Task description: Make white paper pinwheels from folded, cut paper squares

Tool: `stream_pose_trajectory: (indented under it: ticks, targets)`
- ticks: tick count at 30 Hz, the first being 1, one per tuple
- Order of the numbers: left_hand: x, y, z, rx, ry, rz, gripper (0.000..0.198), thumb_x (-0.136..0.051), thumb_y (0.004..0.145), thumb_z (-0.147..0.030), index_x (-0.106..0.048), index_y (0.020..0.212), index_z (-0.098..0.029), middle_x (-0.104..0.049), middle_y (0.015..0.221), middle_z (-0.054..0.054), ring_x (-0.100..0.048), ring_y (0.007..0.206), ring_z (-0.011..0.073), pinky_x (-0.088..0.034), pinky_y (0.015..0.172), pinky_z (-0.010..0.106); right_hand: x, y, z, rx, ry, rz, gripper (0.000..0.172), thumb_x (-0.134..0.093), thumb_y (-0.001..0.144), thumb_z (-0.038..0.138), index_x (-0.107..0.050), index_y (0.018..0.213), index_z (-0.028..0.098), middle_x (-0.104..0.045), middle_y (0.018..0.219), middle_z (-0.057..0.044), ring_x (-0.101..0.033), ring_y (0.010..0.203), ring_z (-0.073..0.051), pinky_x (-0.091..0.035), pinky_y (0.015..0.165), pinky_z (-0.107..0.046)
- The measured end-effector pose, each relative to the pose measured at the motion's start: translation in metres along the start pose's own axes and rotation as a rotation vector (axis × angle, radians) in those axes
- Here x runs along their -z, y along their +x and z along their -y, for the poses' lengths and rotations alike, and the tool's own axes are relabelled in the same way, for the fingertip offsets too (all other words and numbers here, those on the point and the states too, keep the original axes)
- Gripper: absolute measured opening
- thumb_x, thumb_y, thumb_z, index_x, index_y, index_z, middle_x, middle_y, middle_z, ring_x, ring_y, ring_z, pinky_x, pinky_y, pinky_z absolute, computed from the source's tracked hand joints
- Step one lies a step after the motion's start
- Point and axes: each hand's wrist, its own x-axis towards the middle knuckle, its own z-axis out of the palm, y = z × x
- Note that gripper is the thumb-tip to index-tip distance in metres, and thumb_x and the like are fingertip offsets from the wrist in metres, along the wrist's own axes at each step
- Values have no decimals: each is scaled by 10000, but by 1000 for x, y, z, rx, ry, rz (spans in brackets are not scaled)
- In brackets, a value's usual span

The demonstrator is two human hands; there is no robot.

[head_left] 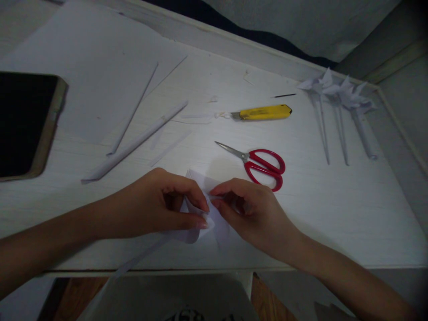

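Near the front edge of the white table, both hands work on one piece of white paper [219,223] with folded and curled parts. My left hand [174,203] pinches a folded bit of it between thumb and fingertips. My right hand [252,209] pinches another part just to the right, close to the left fingertips. A narrow paper strip [143,256] runs from under my left hand down past the table edge. Scissors with red handles [264,165] lie just beyond my right hand, their blades pointing left. The fingers partly hide the paper's folds.
A yellow utility knife [265,112] lies behind the scissors, near a thin black rod [285,95]. Paper flowers on stems [346,93] rest at the right. Rolled paper tubes [140,140], large paper sheets [83,58] and a phone [26,125] occupy the left.
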Motion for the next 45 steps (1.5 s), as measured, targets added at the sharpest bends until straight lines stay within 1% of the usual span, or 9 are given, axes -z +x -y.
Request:
stream_pose_trajectory:
  ticks: [4, 9, 15, 23, 27, 34, 37, 41, 45]
  targets:
    - [0, 1, 0, 31, -15, 4, 187, -646, 633, -337, -629, 748, -191, -448, 415, -74, -386, 376, 41, -291, 359, 125, 1, 0, 2, -42, 11, -9, 134, -537, 738, 208, -574, 862, 171, -571, 689, -3, -523, 606, -100, -404, 537, -225]
    - [0, 2, -1, 42, -20, 1, 181, -647, 633, -332, -626, 747, -193, -450, 421, -76, -389, 382, 40, -295, 368, 124, 2, 1, 2, -48, 44, 4, 150, -549, 740, 239, -581, 869, 170, -566, 700, -6, -520, 610, -98, -410, 545, -229]
    - [1, 2, -1, 45, -6, 14, 195, -627, 653, -349, -621, 770, -192, -435, 422, -74, -380, 382, 44, -287, 365, 131, 2, 1, 2, -24, 91, -13, 145, -584, 717, 208, -594, 858, 176, -574, 699, 11, -492, 574, -75, -390, 511, -203]
    - [0, 2, 1, 58, -12, 5, 195, -636, 644, -334, -627, 765, -180, -442, 421, -71, -385, 383, 42, -291, 368, 127, 3, 2, 3, -26, 130, -2, 86, -581, 703, 126, -587, 771, 177, -533, 622, 51, -441, 518, -42, -352, 464, -160]
    - [0, 1, 0, 56, -32, 3, 188, -640, 642, -326, -627, 763, -183, -445, 418, -77, -390, 377, 37, -292, 362, 117, 5, 1, 4, -32, 127, 37, 90, -545, 728, 156, -591, 805, 162, -558, 662, 26, -470, 551, -55, -374, 485, -174]
    - [-1, 2, 1, 34, -41, -8, 171, -640, 646, -313, -631, 763, -190, -450, 418, -78, -390, 374, 34, -295, 360, 113, 8, 0, 7, -15, 123, 89, 128, -507, 744, 142, -590, 842, 143, -578, 719, 2, -512, 622, -75, -415, 561, -197]
    - [-1, 2, 2, 24, -47, -11, 168, -643, 642, -304, -631, 765, -191, -456, 421, -77, -387, 375, 35, -294, 360, 115, 8, 1, 6, -3, 100, 72, 129, -523, 733, 129, -594, 836, 157, -582, 718, 14, -496, 614, -66, -401, 552, -190]
    - [0, 2, 3, 25, -40, -9, 177, -645, 638, -313, -629, 762, -188, -461, 426, -72, -389, 379, 37, -294, 361, 115, 7, 1, 3, -29, 72, 29, 156, -547, 721, 129, -594, 863, 170, -586, 729, 26, -475, 586, -51, -383, 524, -173]
    - [-1, 3, 4, 18, -37, -12, 173, -646, 637, -317, -628, 750, -187, -479, 441, -65, -393, 385, 38, -301, 368, 117, 5, 0, 1, -49, 49, 28, 185, -553, 723, 134, -592, 898, 179, -582, 736, 27, -468, 569, -48, -378, 519, -175]
